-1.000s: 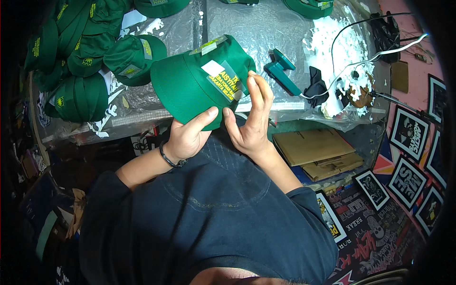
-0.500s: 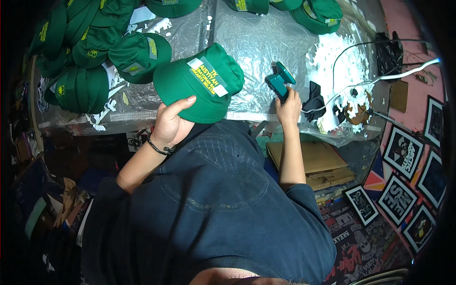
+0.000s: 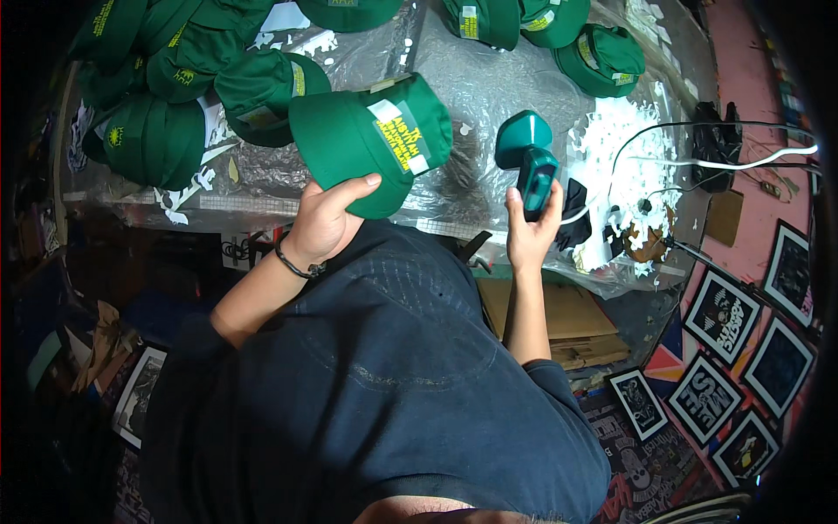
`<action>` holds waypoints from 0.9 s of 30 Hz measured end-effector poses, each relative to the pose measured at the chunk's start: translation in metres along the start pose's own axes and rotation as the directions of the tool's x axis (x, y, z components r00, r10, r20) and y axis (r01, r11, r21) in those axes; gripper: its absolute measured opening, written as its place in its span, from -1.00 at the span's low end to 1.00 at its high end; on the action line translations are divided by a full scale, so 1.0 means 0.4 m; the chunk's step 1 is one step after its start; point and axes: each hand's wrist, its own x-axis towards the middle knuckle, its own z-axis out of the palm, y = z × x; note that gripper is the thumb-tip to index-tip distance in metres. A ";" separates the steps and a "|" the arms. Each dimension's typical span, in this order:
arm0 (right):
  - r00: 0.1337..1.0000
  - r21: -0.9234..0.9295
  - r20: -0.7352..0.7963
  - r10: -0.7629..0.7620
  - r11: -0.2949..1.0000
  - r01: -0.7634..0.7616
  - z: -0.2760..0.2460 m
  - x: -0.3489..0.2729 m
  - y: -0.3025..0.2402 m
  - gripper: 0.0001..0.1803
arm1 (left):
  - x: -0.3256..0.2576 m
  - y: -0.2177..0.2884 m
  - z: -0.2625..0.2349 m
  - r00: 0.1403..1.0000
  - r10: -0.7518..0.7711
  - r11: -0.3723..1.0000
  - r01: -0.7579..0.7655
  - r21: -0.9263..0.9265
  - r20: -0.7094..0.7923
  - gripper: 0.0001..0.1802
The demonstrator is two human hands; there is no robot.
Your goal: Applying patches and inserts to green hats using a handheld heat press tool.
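My left hand (image 3: 330, 214) grips a green cap (image 3: 336, 131) by its lower edge, thumb on top and fingers hidden beneath. Yellow lettering shows on its front under a clear film patch (image 3: 384, 111) with whitish ends. In my right hand (image 3: 532, 232) is a small teal hand-held iron (image 3: 526, 140), held by its handle, its broad head pointing away from me. A white cord (image 3: 580, 212) runs off beside that hand. The iron is to the right of the cap, and the two are apart.
More green caps (image 3: 153, 140) are heaped at the left, with several others (image 3: 600, 61) along the far side. White paper scraps (image 3: 611, 157) and a black cloth (image 3: 572, 203) lie right of the iron on the plastic-covered table (image 3: 463, 79). Cords cross the right side; cardboard (image 3: 550, 314) sits below.
My right hand has lifted and turned the iron, so its head now points up and away. The cap in my left hand has tilted a little, and the whole view has shifted slightly.
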 end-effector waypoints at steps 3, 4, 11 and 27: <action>0.994 0.088 0.042 -0.103 0.991 0.099 0.017 -0.038 -0.098 -0.54 | 0.001 0.003 0.015 1.000 0.007 1.000 -0.007 0.004 0.025 -0.67; 0.989 0.136 0.077 -0.124 0.984 0.113 0.020 -0.047 -0.137 -0.55 | -0.003 0.005 0.019 0.999 -0.005 1.000 0.005 0.002 0.038 -0.68; 0.897 0.021 0.160 -0.412 0.910 0.414 0.054 -0.087 -0.216 -0.38 | -0.021 -0.020 0.004 0.979 0.174 0.773 -0.204 0.601 0.108 -0.80; 0.857 -0.010 0.162 -0.489 0.868 0.497 0.075 -0.089 -0.204 -0.32 | -0.036 0.004 0.065 0.987 0.040 0.929 -0.094 0.357 0.157 -0.73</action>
